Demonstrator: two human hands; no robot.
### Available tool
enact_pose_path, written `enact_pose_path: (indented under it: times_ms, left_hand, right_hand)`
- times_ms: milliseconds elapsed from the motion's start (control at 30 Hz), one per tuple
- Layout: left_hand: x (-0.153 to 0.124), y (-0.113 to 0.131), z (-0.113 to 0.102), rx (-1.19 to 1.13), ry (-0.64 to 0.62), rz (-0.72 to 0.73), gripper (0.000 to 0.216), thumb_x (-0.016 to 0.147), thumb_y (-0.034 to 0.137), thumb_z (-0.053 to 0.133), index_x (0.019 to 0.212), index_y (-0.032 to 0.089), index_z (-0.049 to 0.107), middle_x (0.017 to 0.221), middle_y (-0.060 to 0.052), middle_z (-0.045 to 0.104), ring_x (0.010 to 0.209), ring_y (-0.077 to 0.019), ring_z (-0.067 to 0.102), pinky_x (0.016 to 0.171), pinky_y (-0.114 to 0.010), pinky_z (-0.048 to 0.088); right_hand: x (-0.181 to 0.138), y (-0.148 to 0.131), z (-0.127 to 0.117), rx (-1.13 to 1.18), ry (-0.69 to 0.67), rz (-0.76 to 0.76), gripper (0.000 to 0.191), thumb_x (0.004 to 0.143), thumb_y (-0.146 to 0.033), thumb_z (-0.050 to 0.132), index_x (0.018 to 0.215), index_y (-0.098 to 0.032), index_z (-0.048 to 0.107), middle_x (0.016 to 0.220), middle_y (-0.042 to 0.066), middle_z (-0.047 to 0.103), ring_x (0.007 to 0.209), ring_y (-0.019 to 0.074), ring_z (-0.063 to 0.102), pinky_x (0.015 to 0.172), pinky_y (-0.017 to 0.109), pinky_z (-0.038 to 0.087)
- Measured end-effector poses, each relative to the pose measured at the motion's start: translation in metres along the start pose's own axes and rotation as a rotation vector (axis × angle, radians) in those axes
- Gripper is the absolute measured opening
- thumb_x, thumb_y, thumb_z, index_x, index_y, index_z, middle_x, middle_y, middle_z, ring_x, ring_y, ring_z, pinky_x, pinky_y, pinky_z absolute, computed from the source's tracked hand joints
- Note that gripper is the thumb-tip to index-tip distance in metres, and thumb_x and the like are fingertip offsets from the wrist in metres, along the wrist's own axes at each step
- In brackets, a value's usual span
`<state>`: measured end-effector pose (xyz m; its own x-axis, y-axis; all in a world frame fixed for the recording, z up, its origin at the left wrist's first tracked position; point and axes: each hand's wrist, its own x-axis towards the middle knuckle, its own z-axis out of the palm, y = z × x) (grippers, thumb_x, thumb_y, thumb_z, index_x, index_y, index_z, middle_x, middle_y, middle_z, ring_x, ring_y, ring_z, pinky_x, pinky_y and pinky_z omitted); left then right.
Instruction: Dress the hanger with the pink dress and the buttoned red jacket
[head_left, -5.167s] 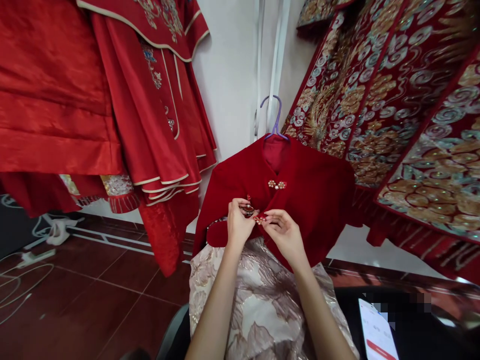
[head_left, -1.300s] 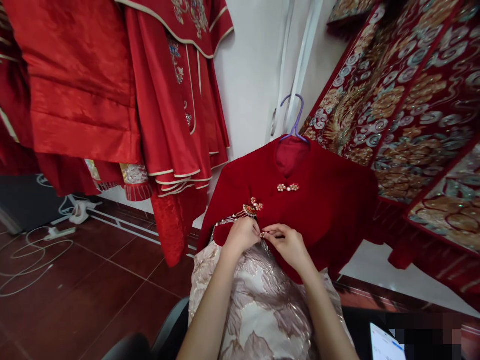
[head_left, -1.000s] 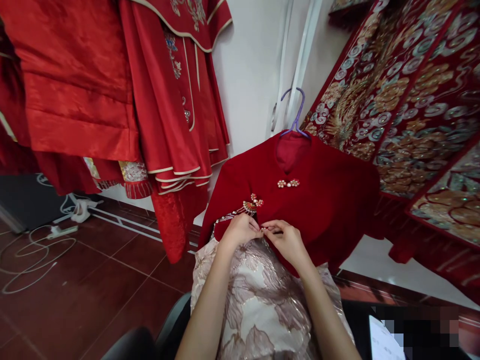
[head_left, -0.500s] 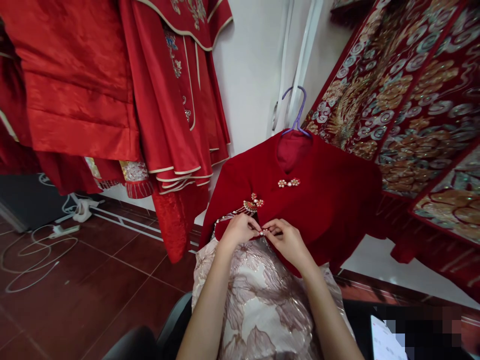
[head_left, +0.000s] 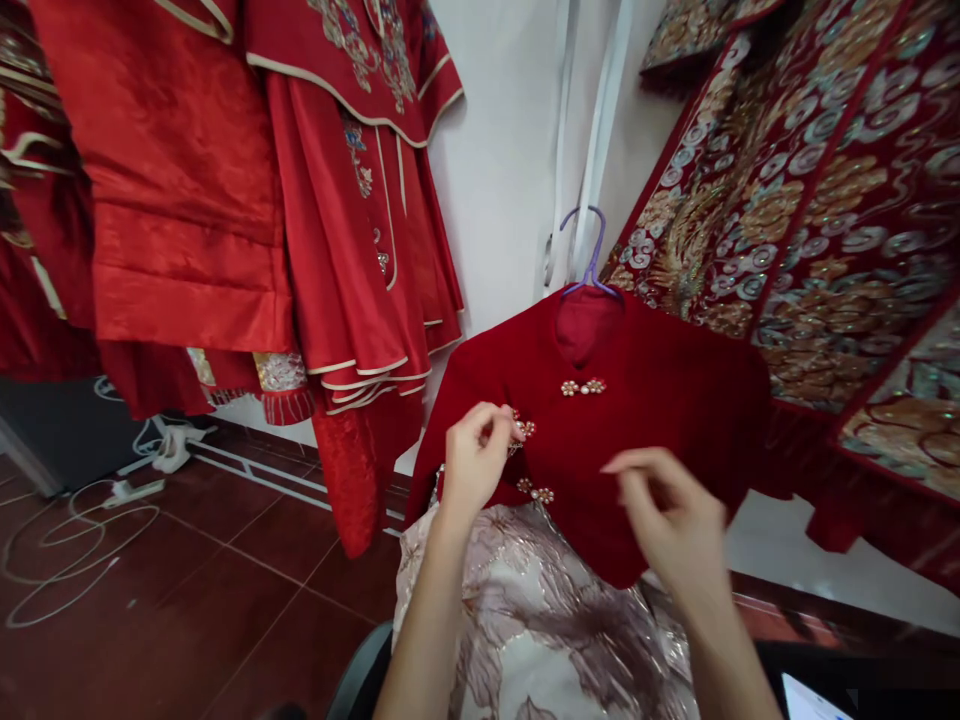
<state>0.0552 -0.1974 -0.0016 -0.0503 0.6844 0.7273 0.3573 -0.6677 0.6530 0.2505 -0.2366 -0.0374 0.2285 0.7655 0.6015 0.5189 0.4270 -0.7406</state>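
Observation:
A dark red jacket [head_left: 660, 400] hangs on a purple hanger [head_left: 592, 250] in front of me, its hem spread over pale floral fabric [head_left: 517, 630]. Pearl-and-flower clasps run down its front: an upper clasp [head_left: 583, 388], a middle clasp [head_left: 525, 428] and a lower clasp [head_left: 535, 492]. My left hand [head_left: 476, 455] is pinched at the left end of the middle clasp. Its fingers cover the fan-shaped ornament there, so what they grip is hidden. To the right, my right hand [head_left: 671, 510] hovers over the jacket, slightly blurred, fingers loosely bent and apart, holding nothing.
Red garments [head_left: 187, 220] hang at the left, and an embroidered red garment [head_left: 817, 230] hangs at the right. White cables [head_left: 82, 530] and a power strip [head_left: 135, 490] lie on the tiled floor. Part of a phone [head_left: 810, 700] shows at the lower right.
Both hands have left the lower clasp, which is now uncovered. My left hand went up to the middle clasp; my right hand moved right and away. The view has tilted slightly upward.

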Motion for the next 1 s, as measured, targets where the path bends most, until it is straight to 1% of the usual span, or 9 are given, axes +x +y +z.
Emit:
enact_pose_path:
  times_ms: [67,100,167,267,367,567,667,800,1000]
  left_hand:
    - [0.001,-0.014,0.000,0.100,-0.437,-0.097,0.028,0.087,0.033,0.052,0.068,0.019,0.065,0.073,-0.001,0.064,0.069,-0.0112,0.059,0.068,-0.022,0.044]
    - [0.000,-0.020,0.000,0.152,-0.585,-0.130,0.021,0.084,0.032,0.056,0.071,0.019,0.067,0.074,0.000,0.066,0.070,-0.0121,0.060,0.068,-0.022,0.044]
    - [-0.002,-0.031,0.003,0.266,-0.707,-0.158,0.009,0.078,0.025,0.062,0.079,0.020,0.069,0.079,-0.001,0.068,0.073,-0.0137,0.062,0.067,-0.023,0.044]
    - [-0.005,-0.037,0.008,0.427,-0.646,-0.145,0.013,0.074,0.015,0.061,0.083,0.020,0.069,0.088,-0.002,0.069,0.080,-0.0161,0.062,0.071,-0.025,0.044]
    - [-0.005,-0.037,0.009,0.476,-0.616,-0.143,0.015,0.073,0.013,0.060,0.082,0.021,0.070,0.091,-0.003,0.069,0.082,-0.0169,0.062,0.071,-0.026,0.044]
    - [-0.006,-0.043,0.012,0.394,-0.730,-0.155,0.014,0.070,0.015,0.065,0.082,0.021,0.071,0.084,-0.001,0.070,0.078,-0.0160,0.063,0.071,-0.025,0.044]
    - [-0.009,-0.048,0.017,0.366,-0.724,-0.177,0.014,0.069,0.021,0.071,0.083,0.018,0.070,0.082,-0.002,0.070,0.078,-0.0170,0.063,0.070,-0.026,0.044]
    - [-0.010,-0.055,0.022,0.325,-0.727,-0.191,0.026,0.064,0.029,0.078,0.083,0.017,0.068,0.081,-0.003,0.070,0.077,-0.0179,0.063,0.068,-0.026,0.043]
    - [-0.013,-0.060,0.025,0.282,-0.740,-0.177,0.019,0.067,0.027,0.077,0.079,0.016,0.067,0.075,-0.002,0.069,0.072,-0.0166,0.062,0.066,-0.025,0.043]
  right_hand:
    - [0.000,0.000,0.011,-0.049,-0.055,0.014,0.018,0.083,-0.028,0.050,0.077,-0.023,0.066,0.060,-0.001,0.059,0.056,0.0134,0.057,0.059,0.024,0.044]
    - [0.001,0.002,0.017,-0.064,-0.106,0.026,0.019,0.084,-0.027,0.049,0.077,-0.023,0.066,0.058,-0.002,0.057,0.055,0.0130,0.056,0.058,0.024,0.043]
    - [0.005,0.011,0.027,-0.065,-0.222,0.054,0.019,0.085,-0.027,0.047,0.081,-0.024,0.065,0.058,-0.002,0.057,0.056,0.0133,0.057,0.057,0.023,0.043]
    - [0.008,0.028,0.036,-0.079,-0.343,0.081,0.015,0.084,-0.029,0.050,0.091,-0.025,0.062,0.067,-0.001,0.062,0.061,0.0148,0.060,0.057,0.023,0.045]
    - [0.008,0.039,0.039,-0.089,-0.374,0.080,0.012,0.082,-0.029,0.053,0.091,-0.025,0.061,0.077,0.000,0.066,0.067,0.0152,0.062,0.060,0.024,0.048]
    - [0.005,0.039,0.042,-0.086,-0.430,0.081,0.013,0.083,-0.031,0.053,0.089,-0.023,0.062,0.081,0.002,0.067,0.073,0.0155,0.064,0.065,0.025,0.049]
    - [0.005,0.039,0.042,-0.085,-0.450,0.092,0.014,0.083,-0.032,0.055,0.089,-0.022,0.062,0.080,0.002,0.067,0.073,0.0153,0.064,0.066,0.025,0.049]
    - [0.005,0.042,0.041,-0.090,-0.455,0.114,0.015,0.082,-0.033,0.056,0.090,-0.022,0.062,0.079,0.001,0.068,0.073,0.0154,0.065,0.066,0.026,0.049]
    - [0.007,0.042,0.040,-0.086,-0.475,0.115,0.011,0.081,-0.028,0.057,0.087,-0.022,0.065,0.079,0.001,0.070,0.075,0.0148,0.065,0.069,0.026,0.049]
